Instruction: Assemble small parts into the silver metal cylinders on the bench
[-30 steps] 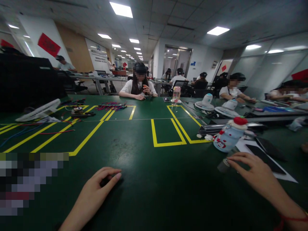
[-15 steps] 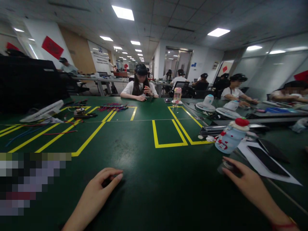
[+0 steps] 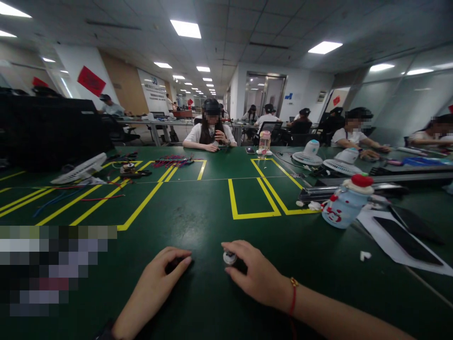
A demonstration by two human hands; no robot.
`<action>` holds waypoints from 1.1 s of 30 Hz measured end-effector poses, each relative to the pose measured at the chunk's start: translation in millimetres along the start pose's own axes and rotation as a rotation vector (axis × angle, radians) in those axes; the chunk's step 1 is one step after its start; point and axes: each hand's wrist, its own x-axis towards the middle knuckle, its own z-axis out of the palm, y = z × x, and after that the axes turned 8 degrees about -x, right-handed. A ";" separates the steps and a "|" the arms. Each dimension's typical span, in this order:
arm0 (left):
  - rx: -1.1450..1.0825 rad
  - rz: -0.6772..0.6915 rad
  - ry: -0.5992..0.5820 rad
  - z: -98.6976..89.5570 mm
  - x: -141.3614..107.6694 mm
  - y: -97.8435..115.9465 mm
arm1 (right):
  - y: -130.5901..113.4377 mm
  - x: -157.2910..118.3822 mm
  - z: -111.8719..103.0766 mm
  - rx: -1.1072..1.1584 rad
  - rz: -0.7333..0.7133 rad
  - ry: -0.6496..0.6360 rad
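My right hand [image 3: 253, 271] is near the middle of the green table [image 3: 198, 302], its thumb and fingers around a small round whitish object [image 3: 230, 257] with a dark top. To its left, my left hand [image 3: 164, 276] rests on the table with the fingers curved and the thumb near them; nothing shows between them. A gap of bare table lies between the two hands. A small white piece [image 3: 365, 255] lies on the table to the right.
A blue bottle [image 3: 345, 203] with a red top stands at the right, by a dark phone [image 3: 406, 240] on white paper. Yellow tape [image 3: 256, 216] marks the table. Wires [image 3: 173, 161] and white fans [image 3: 307, 153] lie farther back. A person [image 3: 210, 130] sits opposite.
My right hand has moved left from beside the blue bottle to the table's middle, with the small round object. The view has shifted slightly; my left hand keeps its curved pose.
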 end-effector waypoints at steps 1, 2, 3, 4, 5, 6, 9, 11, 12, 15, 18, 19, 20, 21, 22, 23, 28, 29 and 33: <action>-0.012 0.012 0.001 3.8 0.6 9.1 | 3.6 -1.7 3.0 0.022 0.029 0.017; -0.026 0.046 0.014 8.7 1.5 19.9 | 7.2 -3.5 5.6 0.047 0.061 0.035; -0.047 0.099 0.019 14.5 2.7 31.8 | 10.5 -4.9 7.9 0.072 0.091 0.051; -0.066 0.151 -0.008 20.8 4.1 43.8 | 13.1 -5.8 9.8 0.093 0.115 0.059; -0.075 0.202 -0.038 27.1 5.8 55.1 | 14.9 -6.3 11.4 0.109 0.129 0.061; -0.078 0.230 -0.058 32.8 7.5 64.8 | 16.1 -6.3 12.6 0.118 0.135 0.060; -0.094 0.254 -0.053 42.1 12.2 79.4 | 16.5 -5.3 13.7 0.128 0.132 0.052; -0.130 0.229 -0.009 40.7 14.1 76.3 | 16.2 -5.2 13.5 0.120 0.125 0.052; -0.144 0.209 0.011 38.6 14.6 71.9 | 16.2 -5.5 13.6 0.108 0.117 0.055; -0.103 0.157 -0.003 33.7 14.4 54.1 | 17.6 -7.3 15.3 0.049 0.078 0.073; 0.032 0.140 -0.074 38.2 12.5 41.2 | 19.0 -9.6 16.3 0.004 0.069 0.111; 0.074 0.140 -0.085 41.5 11.8 39.3 | 19.2 -10.5 15.3 -0.009 0.071 0.135; 0.108 0.142 -0.087 45.1 11.1 38.7 | 19.3 -11.6 13.2 -0.023 0.071 0.162; 0.138 0.146 -0.089 48.8 10.5 39.0 | 19.7 -13.1 9.9 -0.041 0.068 0.188; 0.163 0.149 -0.090 52.0 10.1 39.9 | 20.5 -15.0 5.3 -0.064 0.063 0.211; 0.184 0.149 -0.092 54.7 9.8 40.9 | 22.1 -17.5 -0.5 -0.090 0.060 0.227; 0.160 0.147 -0.121 54.1 10.0 41.2 | 47.9 -42.8 -45.2 -0.239 0.168 0.266; 0.128 0.142 -0.119 50.6 10.1 39.6 | 56.4 -50.8 -56.4 -0.284 0.211 0.286; 0.010 0.073 -0.062 25.6 8.6 26.2 | 93.3 -90.8 -101.2 -0.482 0.403 0.393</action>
